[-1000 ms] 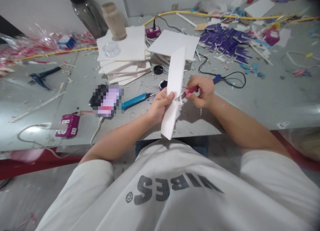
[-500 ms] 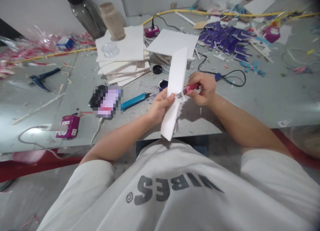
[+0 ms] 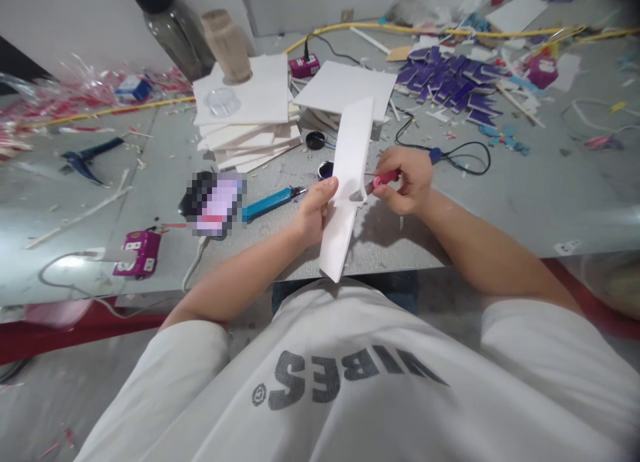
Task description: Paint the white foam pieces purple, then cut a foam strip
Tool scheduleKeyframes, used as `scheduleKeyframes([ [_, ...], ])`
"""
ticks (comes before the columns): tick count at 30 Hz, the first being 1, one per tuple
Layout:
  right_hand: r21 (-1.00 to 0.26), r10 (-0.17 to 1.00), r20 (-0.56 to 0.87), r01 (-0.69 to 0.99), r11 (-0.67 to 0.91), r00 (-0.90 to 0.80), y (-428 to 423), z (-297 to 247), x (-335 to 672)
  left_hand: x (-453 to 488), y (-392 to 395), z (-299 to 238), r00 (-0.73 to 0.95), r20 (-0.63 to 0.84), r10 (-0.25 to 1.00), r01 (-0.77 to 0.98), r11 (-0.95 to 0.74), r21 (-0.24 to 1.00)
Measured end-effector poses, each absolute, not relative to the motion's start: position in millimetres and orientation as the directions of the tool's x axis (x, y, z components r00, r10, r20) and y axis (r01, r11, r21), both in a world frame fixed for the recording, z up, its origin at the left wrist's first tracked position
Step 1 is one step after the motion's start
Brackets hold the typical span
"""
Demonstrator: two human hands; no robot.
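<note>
My left hand (image 3: pixel 317 207) grips a long white foam strip (image 3: pixel 354 139) near its middle, thumb on top. The strip is held up slantwise above the table's front edge, and a thin white curl (image 3: pixel 359 197) with a gap inside stands out from its right side. My right hand (image 3: pixel 409 179) is closed round a small red-handled knife (image 3: pixel 387 178) just right of the strip; its blade is hard to make out. Behind my left fingers stands a small jar of dark purple paint (image 3: pixel 326 170), partly covered by the strip. A blue utility knife (image 3: pixel 270 203) lies to the left.
White boards (image 3: pixel 250 139) are stacked at back left, under a beige cup (image 3: pixel 227 45). Purple pieces (image 3: pixel 450 79) lie heaped at back right. A phone (image 3: pixel 220 205), a magenta box with a cable (image 3: pixel 137 254) and a dark blue clamp-like tool (image 3: pixel 90 159) lie leftward.
The knife has drawn slightly away from the strip, where its blade was against the side. My left thumb has shifted a little to the left, and the white curl shows more plainly.
</note>
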State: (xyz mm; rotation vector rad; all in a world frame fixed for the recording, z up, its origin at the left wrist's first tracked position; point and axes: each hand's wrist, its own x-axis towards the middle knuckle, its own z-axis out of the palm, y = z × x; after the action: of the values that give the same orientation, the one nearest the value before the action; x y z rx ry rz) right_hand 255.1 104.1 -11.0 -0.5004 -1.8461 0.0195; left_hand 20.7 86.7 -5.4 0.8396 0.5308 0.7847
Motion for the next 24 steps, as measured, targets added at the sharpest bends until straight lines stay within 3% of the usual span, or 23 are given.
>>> scheduleKeyframes([
  [3,-0.216,0.315,0.902,0.324,0.921,-0.295,99,-10,247,23,88,-7,0.582,-0.086,0.808,-0.480,0.427,0.766],
  [8,-0.285,0.396,0.869,0.354,0.891,-0.296,96,-17,243,30,86,-5,0.535,-0.067,0.842,-0.538,0.401,0.742],
  [12,-0.281,0.384,0.872,0.332,0.901,-0.304,95,-17,242,30,85,-1,0.515,-0.031,0.857,-0.569,0.368,0.735],
  [19,-0.381,0.469,0.829,0.307,0.872,-0.303,91,-19,240,20,86,1,0.581,-0.059,0.811,-0.459,0.387,0.800],
  [24,-0.408,0.483,0.811,0.272,0.871,-0.331,89,-23,233,22,86,2,0.525,-0.050,0.850,-0.477,0.343,0.809],
])
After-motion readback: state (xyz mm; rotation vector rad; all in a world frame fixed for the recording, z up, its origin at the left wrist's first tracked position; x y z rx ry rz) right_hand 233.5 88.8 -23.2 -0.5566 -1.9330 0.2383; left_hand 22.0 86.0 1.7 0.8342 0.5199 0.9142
